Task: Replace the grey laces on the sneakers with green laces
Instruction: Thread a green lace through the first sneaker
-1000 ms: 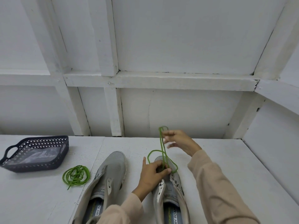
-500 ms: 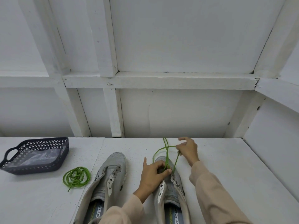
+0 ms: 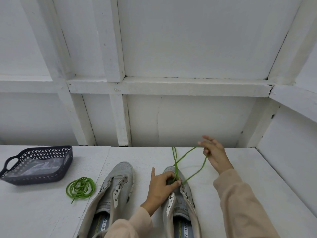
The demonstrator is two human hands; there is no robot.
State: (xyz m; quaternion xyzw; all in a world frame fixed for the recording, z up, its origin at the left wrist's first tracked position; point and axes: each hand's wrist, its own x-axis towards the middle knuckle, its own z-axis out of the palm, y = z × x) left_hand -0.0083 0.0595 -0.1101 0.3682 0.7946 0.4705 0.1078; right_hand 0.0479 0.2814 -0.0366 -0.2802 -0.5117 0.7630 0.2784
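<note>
The left hand (image 3: pixel 160 186) rests on the toe end of the right-hand sneaker (image 3: pixel 180 200), fingers curled, pinching the lace (image 3: pixel 186 155) where it meets the lowest eyelets. From there the green strands rise and cross, one looping out to the right hand (image 3: pixel 215 156), raised above the tabletop (image 3: pixel 257 186) beyond the toe. Its fingers are half spread with the lace caught among them; I cannot tell whether it pinches the lace or merely hooks it. Just left stands the other sneaker (image 3: pixel 118 182), toe pointing away too. Near its left side lies a coiled lace (image 3: pixel 80 187), also green, and farther left a dark basket (image 3: pixel 42 179) with clear plastic inside.
</note>
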